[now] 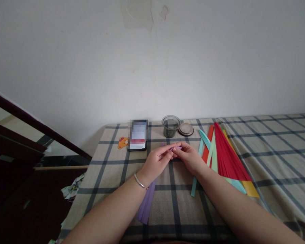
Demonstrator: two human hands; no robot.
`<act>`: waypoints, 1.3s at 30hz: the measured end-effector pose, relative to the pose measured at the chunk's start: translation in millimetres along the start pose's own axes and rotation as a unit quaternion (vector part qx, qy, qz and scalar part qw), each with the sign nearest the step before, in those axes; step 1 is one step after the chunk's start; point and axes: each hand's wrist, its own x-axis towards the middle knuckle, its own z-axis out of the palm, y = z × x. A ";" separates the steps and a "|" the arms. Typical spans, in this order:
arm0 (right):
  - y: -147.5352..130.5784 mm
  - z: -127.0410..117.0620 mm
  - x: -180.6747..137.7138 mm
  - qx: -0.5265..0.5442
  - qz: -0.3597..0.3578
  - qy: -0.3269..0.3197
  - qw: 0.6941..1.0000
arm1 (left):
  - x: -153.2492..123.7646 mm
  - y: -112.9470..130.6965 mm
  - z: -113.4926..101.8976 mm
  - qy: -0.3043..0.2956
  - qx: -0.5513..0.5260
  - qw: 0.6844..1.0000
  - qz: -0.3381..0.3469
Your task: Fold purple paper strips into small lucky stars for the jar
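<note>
Here both forearms reach forward over the checked worktop, and the left hand and right hand meet at mid-cloth, fingers pinched narrow on a small purple paper strip held between them. More purple strips lie under the left wrist. Red, green and yellow strips fan out just right. Behind stand a phone, an open glass jar, contents unclear, and its lid.
</note>
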 end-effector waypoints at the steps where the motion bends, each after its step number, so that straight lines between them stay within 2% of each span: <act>1: -0.9 0.9 -0.4 0.000 -0.001 0.004 1.000 | -0.2 1.1 0.1 -0.001 0.007 1.000 0.002; 8: -1.0 1.2 -0.9 -0.017 -0.008 -0.009 1.000 | 0.2 -0.4 -2.1 0.010 0.077 0.997 0.023; 18: 3.1 -4.5 0.2 -0.088 -0.009 0.022 0.996 | 1.4 -1.4 -3.6 0.048 0.150 0.984 0.084; 25: 1.5 -1.7 -0.3 -0.064 -0.008 -0.012 0.998 | -1.4 -1.8 -1.7 0.061 0.097 0.993 0.032; 34: 0.9 -3.3 -1.2 -0.034 0.018 -0.016 0.999 | -0.3 -5.1 0.6 0.072 0.015 0.997 0.006; 39: 0.4 -2.8 -1.2 -0.024 0.019 -0.013 0.999 | -0.2 -5.2 0.2 0.074 0.008 0.997 0.001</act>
